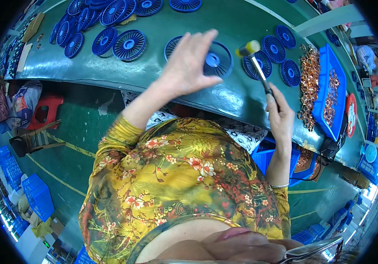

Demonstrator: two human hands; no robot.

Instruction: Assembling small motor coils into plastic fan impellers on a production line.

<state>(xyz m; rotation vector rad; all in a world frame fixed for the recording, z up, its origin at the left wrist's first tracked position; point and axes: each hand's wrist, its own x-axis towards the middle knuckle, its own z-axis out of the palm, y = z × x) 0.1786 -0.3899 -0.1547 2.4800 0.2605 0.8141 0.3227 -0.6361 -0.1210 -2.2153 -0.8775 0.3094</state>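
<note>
My left hand (186, 66) is raised over the green table with its fingers spread and thumb out, holding nothing. Beneath and beside it lies a blue spoked plastic wheel (219, 61), partly covered by the hand; another blue rim shows on the hand's left side. My right hand (280, 112) is closed round the dark handle of a small mallet (257, 67). The mallet has a silver shaft and a yellow-and-dark head, tilted up and to the left. Behind its shaft is one more blue wheel (266, 66), with several similar wheels (274, 48) around it.
A heap of copper-coloured rings (308, 88) sits at the right, against a blue tray (328, 121) holding more rings. Many blue wheels (129, 45) lie or lean at the back left. A red stool (48, 112) and blue crates (38, 196) stand on the floor leftward.
</note>
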